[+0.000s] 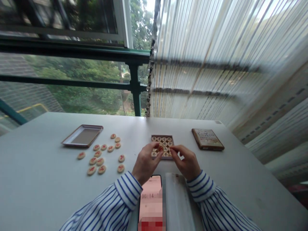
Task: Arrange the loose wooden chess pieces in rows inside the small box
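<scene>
A small brown tray (162, 137) filled with round wooden chess pieces sits at the middle of the white table (36, 186). My left hand (146, 162) rests at the tray's near left corner, its fingers pinched on a red-marked piece (160, 148) over the tray. My right hand (186, 162) sits at the tray's near right corner with fingers curled together on a piece at the edge. Several loose red-marked pieces (101, 157) lie scattered on the table to the left.
An empty brown tray lid (83, 135) lies at the far left. A closed brown box (207, 139) sits at the right. A phone (151, 199) and a folded white sheet (178, 202) lie near me. A window railing and striped curtain stand behind.
</scene>
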